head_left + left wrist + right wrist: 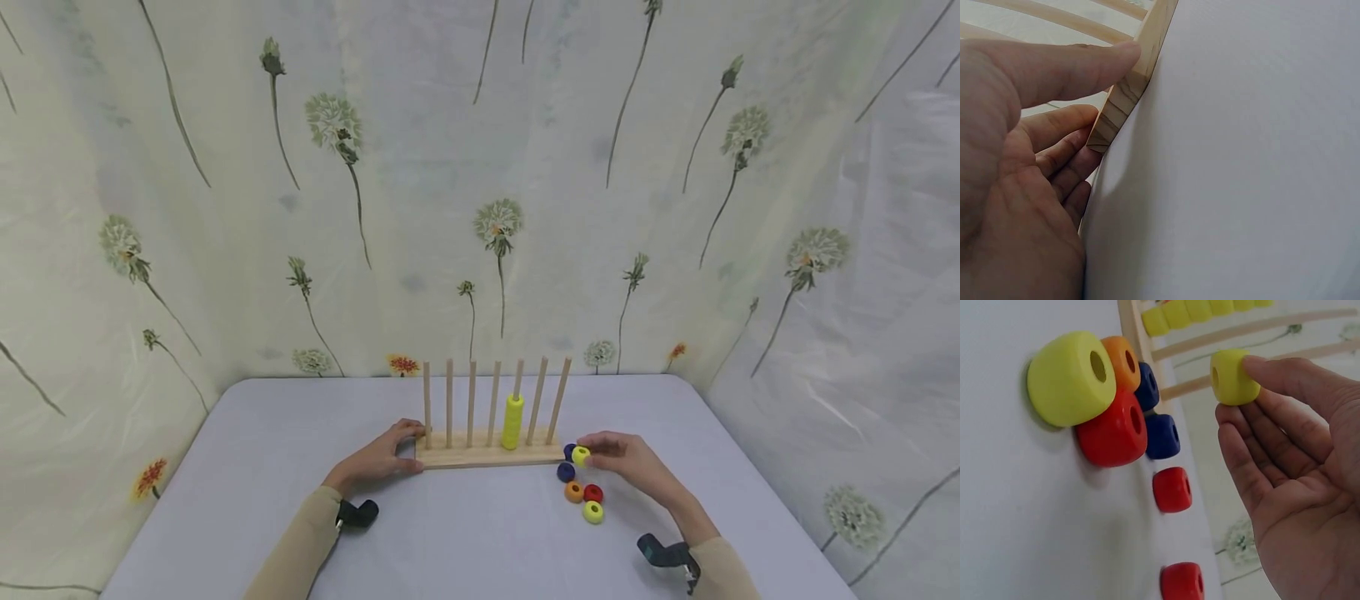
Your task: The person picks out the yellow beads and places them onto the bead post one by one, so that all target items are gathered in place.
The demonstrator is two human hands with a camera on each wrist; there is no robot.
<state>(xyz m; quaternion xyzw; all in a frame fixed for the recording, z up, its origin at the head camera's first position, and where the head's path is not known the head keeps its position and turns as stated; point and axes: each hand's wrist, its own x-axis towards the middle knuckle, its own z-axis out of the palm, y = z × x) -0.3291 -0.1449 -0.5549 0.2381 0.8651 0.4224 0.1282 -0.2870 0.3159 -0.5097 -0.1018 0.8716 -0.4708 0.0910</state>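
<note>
A wooden peg rack with several upright pegs stands on the table. Yellow beads are stacked on one peg, third from the right. At the rack's left end, my left hand grips the base, thumb along the front and fingers behind, as the left wrist view shows. My right hand pinches a yellow bead between thumb and fingers, close by the rack's right end. Loose beads lie below it: blue, orange, red and another yellow bead.
In the right wrist view two more red beads, one nearer and one at the bottom edge, sit apart from the cluster; the right hand hides them in the head view. A flowered curtain hangs behind the white table.
</note>
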